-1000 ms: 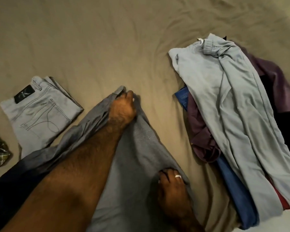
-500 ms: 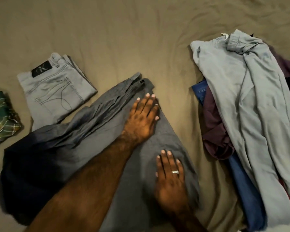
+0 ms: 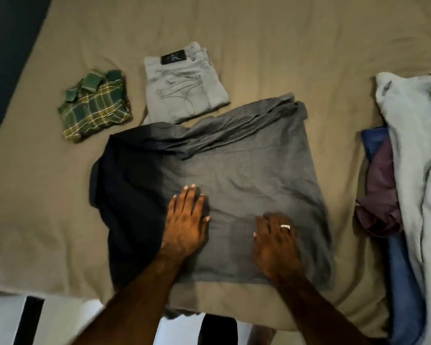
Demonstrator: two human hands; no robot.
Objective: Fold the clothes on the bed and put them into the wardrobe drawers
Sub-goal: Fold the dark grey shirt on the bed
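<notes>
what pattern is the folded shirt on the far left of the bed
Green plaid with yellow and white lines, on the folded shirt; head view.

We let go of the bunched edge of the grey garment [image 3: 234,170] and spread it flatter. Left hand [image 3: 186,225] and right hand [image 3: 275,241] slid back toward us and pressed flat on it.

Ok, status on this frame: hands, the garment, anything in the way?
Left hand and right hand both flat, pressing the grey garment. Garment spread on bed, not yet folded small. Folded jeans touch its far edge.
</notes>
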